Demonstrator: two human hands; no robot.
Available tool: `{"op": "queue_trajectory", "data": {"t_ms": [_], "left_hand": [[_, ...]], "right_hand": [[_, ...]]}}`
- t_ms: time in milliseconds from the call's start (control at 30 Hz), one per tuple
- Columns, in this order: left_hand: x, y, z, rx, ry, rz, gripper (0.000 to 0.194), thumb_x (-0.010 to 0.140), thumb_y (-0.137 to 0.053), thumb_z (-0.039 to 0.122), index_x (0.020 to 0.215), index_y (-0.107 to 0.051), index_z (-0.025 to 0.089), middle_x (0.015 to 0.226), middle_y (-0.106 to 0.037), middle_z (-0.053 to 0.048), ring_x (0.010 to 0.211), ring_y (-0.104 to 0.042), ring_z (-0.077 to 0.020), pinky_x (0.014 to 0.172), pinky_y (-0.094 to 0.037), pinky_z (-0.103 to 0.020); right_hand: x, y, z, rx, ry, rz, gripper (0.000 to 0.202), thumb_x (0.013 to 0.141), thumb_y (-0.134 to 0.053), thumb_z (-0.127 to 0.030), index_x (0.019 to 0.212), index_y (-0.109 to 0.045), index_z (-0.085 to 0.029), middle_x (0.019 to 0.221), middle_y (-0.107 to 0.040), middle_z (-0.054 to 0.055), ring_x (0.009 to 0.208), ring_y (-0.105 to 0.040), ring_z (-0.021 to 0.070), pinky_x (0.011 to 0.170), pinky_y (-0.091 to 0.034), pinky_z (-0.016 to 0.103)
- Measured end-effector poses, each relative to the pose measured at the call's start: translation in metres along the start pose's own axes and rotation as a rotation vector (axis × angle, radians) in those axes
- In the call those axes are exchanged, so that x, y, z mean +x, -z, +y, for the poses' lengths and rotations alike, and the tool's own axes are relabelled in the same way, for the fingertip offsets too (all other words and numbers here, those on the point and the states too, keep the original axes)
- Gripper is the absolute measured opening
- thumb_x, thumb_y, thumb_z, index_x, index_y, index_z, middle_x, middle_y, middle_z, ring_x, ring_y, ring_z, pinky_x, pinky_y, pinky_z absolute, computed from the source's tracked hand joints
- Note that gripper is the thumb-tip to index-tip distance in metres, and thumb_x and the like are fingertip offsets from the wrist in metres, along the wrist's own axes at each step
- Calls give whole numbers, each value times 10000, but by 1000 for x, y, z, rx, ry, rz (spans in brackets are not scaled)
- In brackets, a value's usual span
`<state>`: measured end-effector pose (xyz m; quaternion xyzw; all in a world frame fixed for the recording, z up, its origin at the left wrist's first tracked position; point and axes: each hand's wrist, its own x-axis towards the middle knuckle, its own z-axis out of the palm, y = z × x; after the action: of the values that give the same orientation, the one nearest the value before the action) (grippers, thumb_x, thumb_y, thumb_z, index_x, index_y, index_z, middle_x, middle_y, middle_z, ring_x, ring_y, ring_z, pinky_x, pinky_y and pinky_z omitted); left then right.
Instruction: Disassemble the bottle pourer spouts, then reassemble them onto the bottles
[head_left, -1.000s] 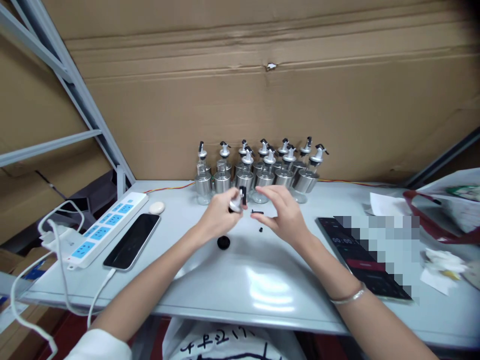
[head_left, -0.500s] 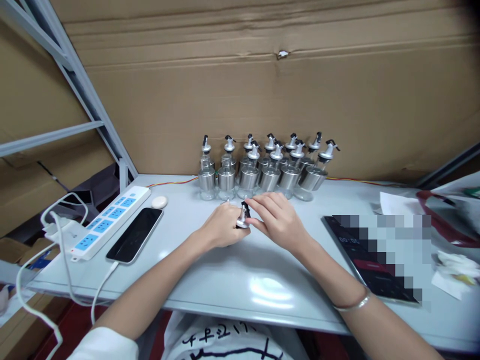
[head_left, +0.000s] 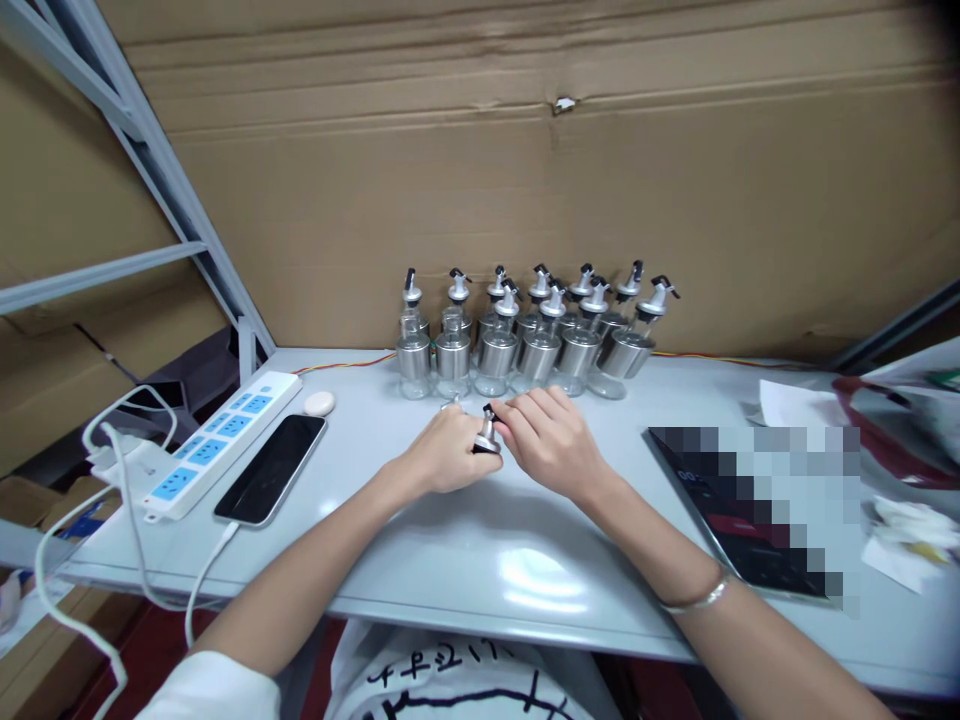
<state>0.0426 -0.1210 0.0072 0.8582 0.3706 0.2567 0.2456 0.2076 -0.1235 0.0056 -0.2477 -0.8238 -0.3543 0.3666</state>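
Note:
My left hand is closed around a silver pour spout with a black flip cap, above the middle of the table. The fingers hide its lower end. A small shiny tip shows just behind the left knuckles; what it belongs to I cannot make out. My right hand has its fingers curled, with thumb and forefinger pinching the spout's black cap. Beyond both hands stand several glass bottles with steel sleeves in two rows. Most carry similar spouts, while two front-left bottles have bare necks.
On the left lie a white power strip, a phone on a charging cable, and a round white case. At right, a dark tablet is partly blurred out, beside crumpled white tissue. Cardboard stands behind the table.
My right fingers have curled in from a looser, more extended pose and now close on the spout's black cap. The left hand keeps its hold almost unmoved.

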Motion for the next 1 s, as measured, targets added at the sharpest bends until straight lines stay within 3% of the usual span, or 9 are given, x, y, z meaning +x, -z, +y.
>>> {"op": "queue_trajectory", "data": {"t_ms": [167,367,533,667,767,867,933,1000], "left_hand": [[-1,-3,1,-159,40,-72,171,606,-479,195,526,-329,174,481,-274,65,493,-245,-84,505,-228,-242],[-1,-2,-5,22,-32,-88,243,604,-462,197,486,-252,173,443,-257,57,494,-231,-91,543,-231,-264],[-3,-4,-2,12,-43,-151,192,634,-437,197,523,-282,177,480,-272,56,506,-248,-94,546,-259,-250],[-3,-2,1,238,-158,-128,194,667,-462,198,539,-317,179,508,-374,44,507,-296,-98,659,-331,-275],[-2,5,-1,310,-160,-7,213,786,-448,266,599,-392,182,567,-474,18,549,-390,-122,722,-352,-298],[-2,12,-8,317,-89,142,229,841,-462,357,689,-435,188,605,-499,16,575,-414,-137,698,-357,-297],[-2,15,-14,316,-50,214,196,834,-498,363,768,-429,191,689,-525,6,608,-433,-144,667,-356,-287],[-2,16,-19,301,-13,250,212,827,-524,360,819,-391,195,768,-520,-4,637,-448,-148,633,-355,-275]], "right_hand": [[1,3,2,-48,13,20,249,923,-417,-206,755,-593,-151,576,-545,28,585,-395,167,585,-235,316],[-1,4,7,184,-25,-47,291,924,-448,-357,860,-598,-116,676,-624,61,637,-492,164,584,-313,288],[-5,0,4,217,-42,-70,247,927,-442,-287,819,-601,-133,671,-623,72,626,-514,169,583,-362,286],[-8,3,5,378,-347,6,372,958,-291,-204,690,-547,-181,581,-565,26,544,-511,132,553,-373,255],[-8,6,13,394,-636,30,367,941,-318,-219,633,-516,-189,558,-536,9,516,-500,117,539,-367,240],[-9,3,24,371,-889,-101,276,889,-406,-240,671,-564,-179,606,-590,21,551,-527,135,551,-363,247],[-13,-3,30,386,-1003,-316,243,860,-431,-230,687,-592,-171,615,-624,27,560,-548,149,561,-366,250],[-18,-11,34,390,-1020,-546,247,850,-427,-217,695,-613,-165,632,-651,36,577,-570,160,572,-369,249]]}}
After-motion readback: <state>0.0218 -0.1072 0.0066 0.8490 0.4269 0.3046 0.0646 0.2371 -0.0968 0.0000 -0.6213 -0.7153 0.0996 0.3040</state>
